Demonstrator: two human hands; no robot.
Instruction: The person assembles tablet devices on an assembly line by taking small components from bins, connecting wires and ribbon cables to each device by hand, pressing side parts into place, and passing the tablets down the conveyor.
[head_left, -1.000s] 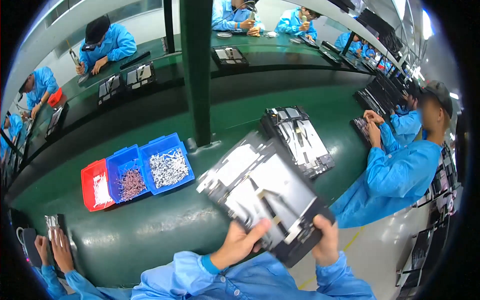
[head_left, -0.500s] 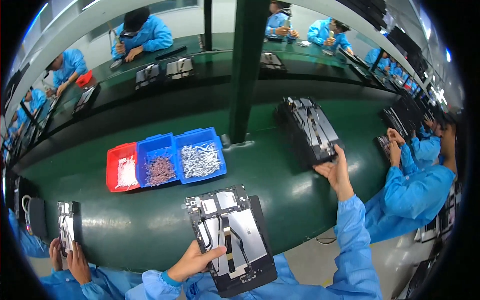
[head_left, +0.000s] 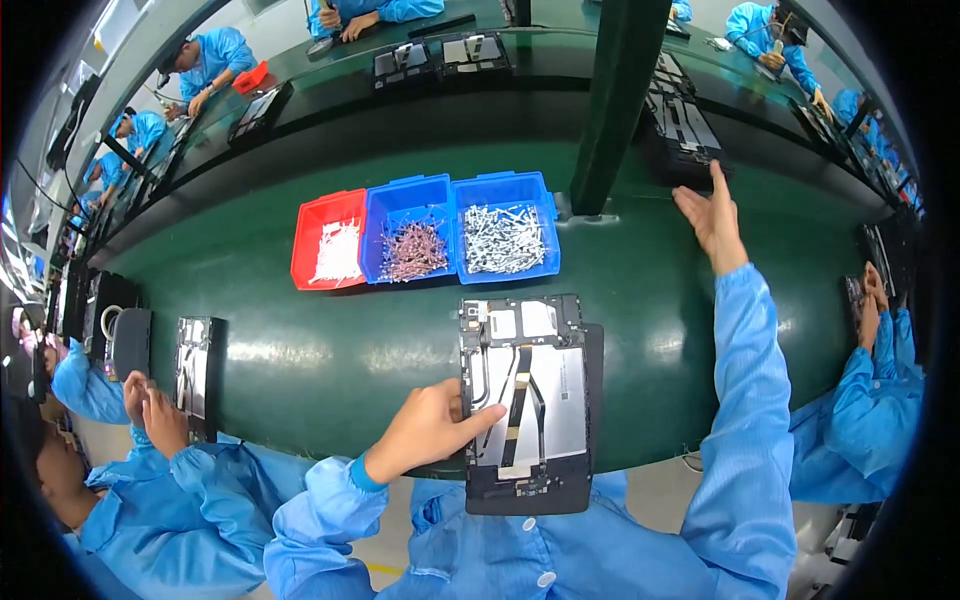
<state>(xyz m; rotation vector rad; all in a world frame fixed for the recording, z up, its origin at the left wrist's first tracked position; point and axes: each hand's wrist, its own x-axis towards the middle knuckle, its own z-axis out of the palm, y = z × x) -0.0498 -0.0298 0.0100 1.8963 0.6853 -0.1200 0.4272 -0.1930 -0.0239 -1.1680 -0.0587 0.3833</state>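
My left hand [head_left: 428, 428] grips the left side of an opened tablet [head_left: 555, 400], thumb over its face. Silver plates, black cables and small boards show on it; its lower end reaches past the near table edge. A dark panel shows along its right side. Off to the far right, my right hand [head_left: 715, 222] is open, fingers spread, at the near end of a stack of opened tablets [head_left: 685, 128]. Whether it touches the stack I cannot tell.
Behind the held tablet stand a red bin [head_left: 305, 240] of white pieces, a blue bin [head_left: 378, 200] of reddish screws and another blue bin [head_left: 548, 225] of silver screws. A green post [head_left: 612, 110] rises beside the stack. Co-workers sit at both sides, another opened tablet [head_left: 193, 370] at left.
The view has swung left and down. The stack sits farther back beside the post, with my right hand following at its near end. The tablet in my left hand has straightened.
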